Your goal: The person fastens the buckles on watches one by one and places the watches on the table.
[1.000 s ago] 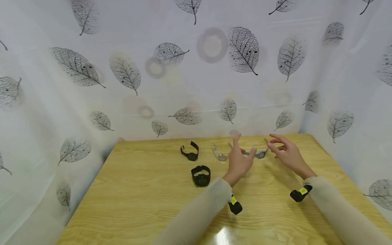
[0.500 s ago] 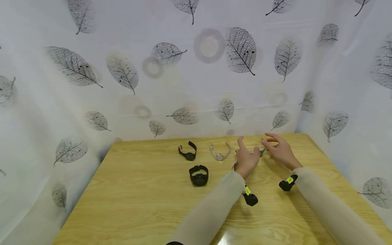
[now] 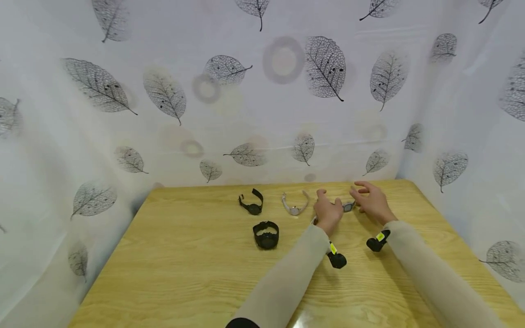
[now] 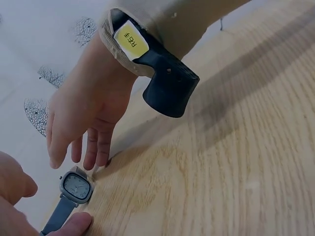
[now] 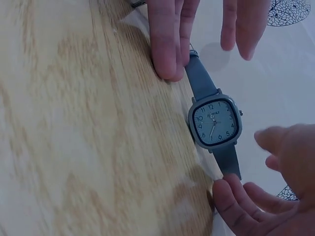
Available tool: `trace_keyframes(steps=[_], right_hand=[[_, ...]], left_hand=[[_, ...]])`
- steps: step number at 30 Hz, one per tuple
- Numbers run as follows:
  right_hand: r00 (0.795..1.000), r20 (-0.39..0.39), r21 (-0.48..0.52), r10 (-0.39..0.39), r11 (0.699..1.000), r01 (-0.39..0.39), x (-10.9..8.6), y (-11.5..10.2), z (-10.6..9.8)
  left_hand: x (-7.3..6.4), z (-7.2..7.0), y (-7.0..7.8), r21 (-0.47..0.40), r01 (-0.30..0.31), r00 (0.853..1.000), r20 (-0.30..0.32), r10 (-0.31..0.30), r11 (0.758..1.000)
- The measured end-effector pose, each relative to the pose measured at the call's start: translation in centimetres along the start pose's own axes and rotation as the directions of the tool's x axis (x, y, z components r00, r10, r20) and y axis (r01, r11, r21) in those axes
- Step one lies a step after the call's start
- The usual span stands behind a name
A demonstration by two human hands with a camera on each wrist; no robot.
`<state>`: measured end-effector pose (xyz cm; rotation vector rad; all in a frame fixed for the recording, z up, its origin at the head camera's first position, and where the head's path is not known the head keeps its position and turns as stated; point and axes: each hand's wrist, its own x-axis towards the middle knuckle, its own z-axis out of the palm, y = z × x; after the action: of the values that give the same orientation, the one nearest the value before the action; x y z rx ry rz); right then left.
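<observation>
Watch [image 3: 348,207], head view: it rests toward the back of the table [image 3: 172,259], between the left hand [image 3: 329,214] and the right hand [image 3: 372,202], its long axis running from side to side, roughly along the back edge. Both hands show spread, loosely extended fingers, with no grip visible. A pale watch [image 3: 294,211] lies beyond the left hand, and two black watches [image 3: 267,241] lie farther left. Left wrist view: the left fingers stand wide apart, one tip over one half of the strap; the right fingers hang nearly straight beside the other half. Whether either presses the strap cannot be told. Right wrist view: twelve on the dial [image 5: 215,123] points toward the left hand and six toward the right, while the crown [image 5: 241,113] sits on the side away from the wood, so the case appears to stand on its edge. Judged by look, the watch should be light, with a rigid case, smooth glass liable to slip or scratch, and a flexible strap [image 5: 203,81]; the case sides, or the strap close to the case, offer the surest hold.
</observation>
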<state>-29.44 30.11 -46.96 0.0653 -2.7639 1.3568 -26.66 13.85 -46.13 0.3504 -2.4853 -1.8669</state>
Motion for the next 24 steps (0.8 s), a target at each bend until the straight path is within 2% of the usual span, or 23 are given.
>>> trace_keyframes(steps=[4, 9, 17, 24], right_hand=[[1.0, -0.003, 0.027, 0.013, 1.0, -0.013, 0.28, 0.19, 0.05], [0.999, 0.017, 0.005, 0.031, 0.999, -0.031, 0.35, -0.15, 0.22], [0.998, -0.019, -0.022, 0.067, 0.997, -0.068, 0.53, 0.26, 0.34], [0.996, -0.028, -0.007, 0.086, 0.996, -0.086, 0.06, 0.56, 0.59]], left_hand=[[0.21, 0.08, 0.21, -0.007, 0.01, 1.0, 0.02, -0.01, 1.0], [0.3, 0.19, 0.4, -0.031, 0.051, 0.998, 0.046, -0.049, 0.998], [0.32, 0.45, 0.75, -0.006, 0.033, 0.999, 0.01, -0.033, 0.999], [0.88, 1.0, 0.22, 0.005, 0.019, 0.999, -0.032, -0.019, 1.0]])
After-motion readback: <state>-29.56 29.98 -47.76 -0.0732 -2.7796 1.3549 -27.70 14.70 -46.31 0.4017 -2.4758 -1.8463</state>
